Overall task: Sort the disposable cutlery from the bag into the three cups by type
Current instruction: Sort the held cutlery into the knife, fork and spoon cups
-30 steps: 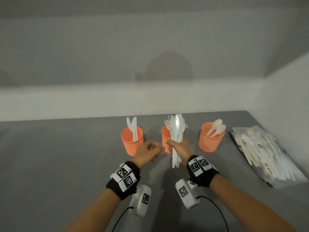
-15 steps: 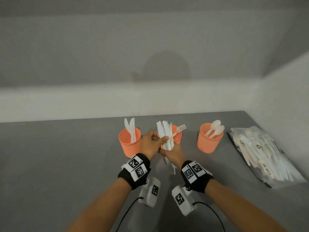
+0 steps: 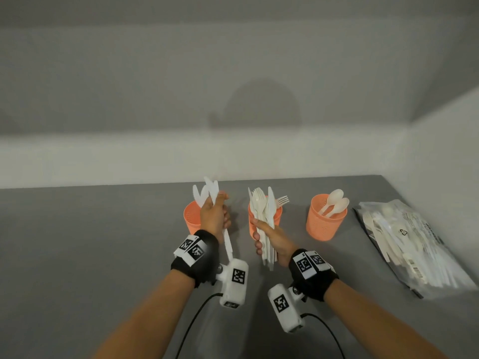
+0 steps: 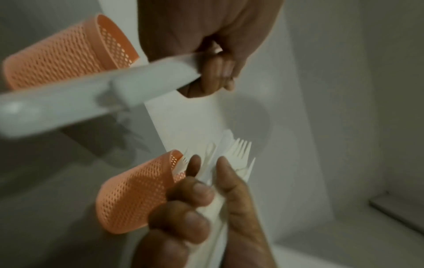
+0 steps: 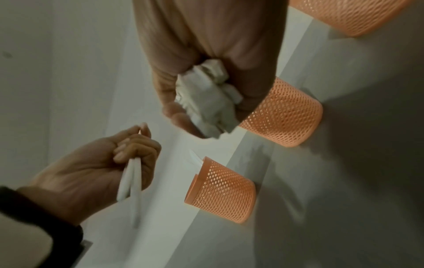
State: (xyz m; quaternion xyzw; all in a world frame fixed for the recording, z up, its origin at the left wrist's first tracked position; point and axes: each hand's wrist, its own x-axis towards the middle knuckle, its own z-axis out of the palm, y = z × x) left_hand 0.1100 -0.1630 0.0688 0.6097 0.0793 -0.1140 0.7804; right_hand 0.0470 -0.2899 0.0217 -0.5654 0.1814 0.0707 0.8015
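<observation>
Three orange mesh cups stand in a row on the grey table. My left hand (image 3: pixel 219 211) grips white knives (image 3: pixel 213 189) upright over the left cup (image 3: pixel 190 220), which has knives in it. My right hand (image 3: pixel 261 237) grips a bundle of mixed white cutlery (image 3: pixel 264 216) in front of the middle cup (image 3: pixel 277 216), where a fork sticks out. The right cup (image 3: pixel 324 224) holds two spoons (image 3: pixel 334 206). In the left wrist view the knife handles (image 4: pixel 137 85) run through my left hand's curled fingers (image 4: pixel 218 72). The right wrist view shows the bundle's handle ends (image 5: pixel 206 101) in my fist.
The clear cutlery bag (image 3: pixel 414 244) lies flat at the table's right side near the side wall, with several pieces inside. A pale back wall runs behind the cups. Bare grey tabletop (image 3: pixel 77 255) spreads to the left and in front of my arms.
My left hand has drawn knives out of the bundle and moved left, up over the left cup. My right hand still holds the rest of the bundle by the middle cup.
</observation>
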